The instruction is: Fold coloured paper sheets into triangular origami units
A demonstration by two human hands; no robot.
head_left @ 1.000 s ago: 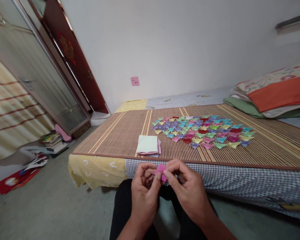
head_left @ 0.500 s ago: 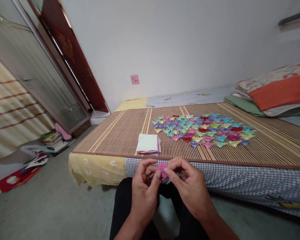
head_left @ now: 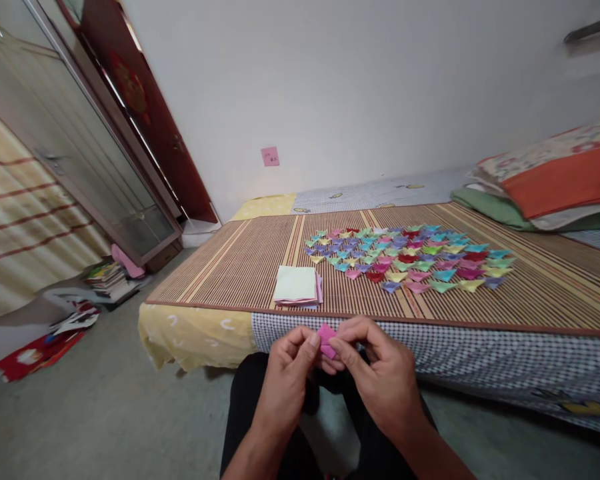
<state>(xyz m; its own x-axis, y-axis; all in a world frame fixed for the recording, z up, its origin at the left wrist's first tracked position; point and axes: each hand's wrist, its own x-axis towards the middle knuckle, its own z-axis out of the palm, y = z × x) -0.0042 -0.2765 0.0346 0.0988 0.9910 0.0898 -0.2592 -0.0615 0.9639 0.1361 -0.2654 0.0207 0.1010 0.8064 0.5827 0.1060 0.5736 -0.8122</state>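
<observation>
A small folded piece of pink paper [head_left: 327, 341] is held above my lap, just in front of the bed's edge. My left hand [head_left: 291, 373] pinches its left side between thumb and forefinger. On its right side, the thumb and fingers of my right hand [head_left: 377, 363] are closed on it. Beyond my hands lies a stack of square paper sheets [head_left: 296, 285], pale green on top with pink edges below. To the right of the stack, many small folded paper pieces [head_left: 410, 259] in several colours stand in rows on the mat.
A striped bamboo mat [head_left: 220, 267] covers the bed. Folded bedding [head_left: 560, 187] lies at the far right. One pink note [head_left: 270, 157] sticks to the wall. Books [head_left: 105, 277] and a red bag-like item [head_left: 30, 357] are on the floor at left.
My left thumb has shifted up onto the paper's upper left side, and the left fingers have curled in. The pink paper has turned slightly. My right hand keeps its pinch.
</observation>
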